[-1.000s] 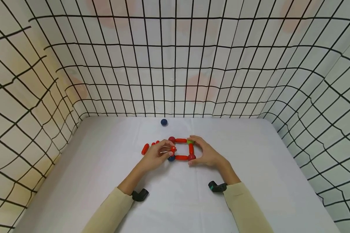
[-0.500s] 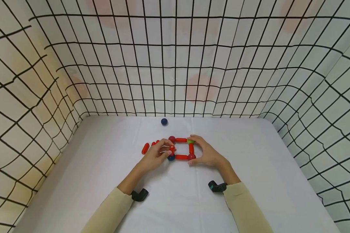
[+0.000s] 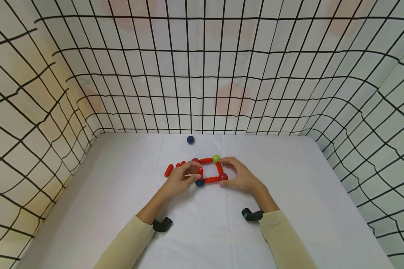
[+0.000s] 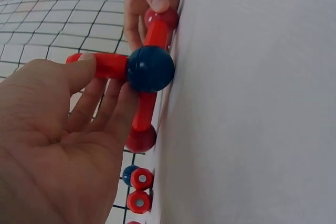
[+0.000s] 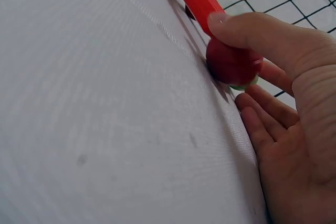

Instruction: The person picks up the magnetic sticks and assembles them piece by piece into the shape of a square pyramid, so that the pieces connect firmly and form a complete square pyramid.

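Magnetic rods and balls form a four-sided frame on the table. Red rods (image 3: 212, 180) link its blue ball (image 3: 200, 182), near dark red ball (image 3: 223, 176), green ball (image 3: 216, 158) and far dark red ball (image 4: 140, 139). My left hand (image 3: 181, 176) pinches another red rod (image 4: 111, 65) between thumb and fingers; it stands upright with one end against the blue ball. My right hand (image 3: 240, 175) holds the frame's right side, its thumb on the near dark red ball. Its other fingers reach behind toward the green ball.
Spare red rods (image 3: 168, 170) lie left of the frame, partly behind my left hand. A loose dark blue ball (image 3: 190, 139) sits farther back on the white table (image 3: 276, 209). Black wire mesh (image 3: 202, 74) rises at the back and both sides.
The frame has turned slightly, its right side shifting away from me, and the green ball shows more fully. The red rod in my left hand now stands more upright over the blue ball.
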The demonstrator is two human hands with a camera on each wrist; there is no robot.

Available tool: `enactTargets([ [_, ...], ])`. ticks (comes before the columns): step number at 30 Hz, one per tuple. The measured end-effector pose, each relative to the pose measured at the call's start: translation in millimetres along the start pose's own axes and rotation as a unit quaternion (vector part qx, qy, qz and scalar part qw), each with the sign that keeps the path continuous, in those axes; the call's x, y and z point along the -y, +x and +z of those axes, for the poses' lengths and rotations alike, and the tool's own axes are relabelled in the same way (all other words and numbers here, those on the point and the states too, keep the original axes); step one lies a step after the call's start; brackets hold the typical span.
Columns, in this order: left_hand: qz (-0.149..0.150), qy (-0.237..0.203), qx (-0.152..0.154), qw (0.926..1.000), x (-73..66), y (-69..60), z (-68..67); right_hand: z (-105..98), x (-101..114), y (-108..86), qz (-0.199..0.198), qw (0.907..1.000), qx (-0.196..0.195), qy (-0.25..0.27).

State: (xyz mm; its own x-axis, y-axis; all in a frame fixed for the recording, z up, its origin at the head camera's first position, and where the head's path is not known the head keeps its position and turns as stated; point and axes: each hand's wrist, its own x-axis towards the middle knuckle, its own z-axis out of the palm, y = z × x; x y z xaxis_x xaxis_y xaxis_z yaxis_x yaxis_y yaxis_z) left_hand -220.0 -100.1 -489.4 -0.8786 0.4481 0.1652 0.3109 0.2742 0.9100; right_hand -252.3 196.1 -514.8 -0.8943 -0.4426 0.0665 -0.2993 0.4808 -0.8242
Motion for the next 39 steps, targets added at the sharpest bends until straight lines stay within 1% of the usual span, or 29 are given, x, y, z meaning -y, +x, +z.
enactTargets([
  [4, 0.005, 0.000, 0.003, 1.0000, 0.2, -0.1, -1.8, 0.0, -0.8, 0.0, 0.008, 0.9999, -0.007, 0.011],
  [7, 0.002, 0.012, -0.017, 0.9998, 0.5, -0.2, -3.9, -0.3, -1.9, -0.1, 0.010, 0.9996, -0.014, 0.020],
  [8, 0.001, 0.021, -0.028, 0.9994, 0.8, -0.2, -4.5, -0.4, -2.3, -0.1, 0.012, 0.9996, -0.016, 0.021],
  [11, -0.005, 0.071, -0.064, 0.9954, 1.6, -0.2, -6.5, -1.5, -3.8, -0.4, 0.010, 0.9995, -0.020, 0.024],
  [13, -0.010, 0.107, -0.075, 0.9914, 2.3, -0.3, -7.7, -2.5, -4.2, -0.5, 0.004, 0.9994, -0.019, 0.029],
  [15, -0.018, 0.141, -0.069, 0.9874, 2.8, -0.4, -8.5, -3.7, -4.0, -0.6, -0.002, 0.9994, -0.017, 0.030],
  [17, -0.026, 0.168, -0.050, 0.9842, 1.8, -0.8, -8.8, -4.2, -3.0, -0.4, -0.004, 0.9994, -0.017, 0.028],
  [19, -0.024, 0.189, -0.030, 0.9812, 0.3, -1.5, -8.7, -4.4, -2.0, -0.4, -0.002, 0.9995, -0.018, 0.027],
  [21, -0.022, 0.202, -0.019, 0.9789, -2.4, -2.5, -8.4, -4.9, -0.8, -0.7, 0.009, 0.9995, -0.017, 0.026],
  [23, -0.020, 0.204, -0.015, 0.9786, -4.8, -3.5, -8.0, -5.7, -0.7, -0.9, 0.012, 0.9995, -0.008, 0.027],
  [25, -0.027, 0.202, -0.017, 0.9789, -5.7, -3.9, -7.3, -7.5, -0.6, -1.6, 0.010, 0.9995, 0.009, 0.029],
  [29, -0.036, 0.193, -0.021, 0.9803, -5.1, -3.8, -5.1, -9.0, -1.0, -1.3, -0.026, 0.9985, 0.044, 0.017],
  [32, -0.029, 0.186, -0.020, 0.9820, -4.4, -3.6, -3.9, -6.0, -1.0, 0.5, -0.034, 0.9982, 0.050, -0.005],
  [33, -0.026, 0.184, -0.018, 0.9825, -4.1, -3.7, -3.6, -4.6, -0.6, 0.7, -0.029, 0.9984, 0.048, -0.012],
  [36, -0.027, 0.178, -0.013, 0.9836, -3.3, -4.0, -3.9, -0.5, 0.4, 0.4, 0.000, 0.9989, 0.037, -0.030],
  [39, -0.032, 0.172, -0.018, 0.9845, -3.2, -4.5, -7.3, 1.5, 2.2, -1.6, 0.026, 0.9987, 0.029, -0.033],
])
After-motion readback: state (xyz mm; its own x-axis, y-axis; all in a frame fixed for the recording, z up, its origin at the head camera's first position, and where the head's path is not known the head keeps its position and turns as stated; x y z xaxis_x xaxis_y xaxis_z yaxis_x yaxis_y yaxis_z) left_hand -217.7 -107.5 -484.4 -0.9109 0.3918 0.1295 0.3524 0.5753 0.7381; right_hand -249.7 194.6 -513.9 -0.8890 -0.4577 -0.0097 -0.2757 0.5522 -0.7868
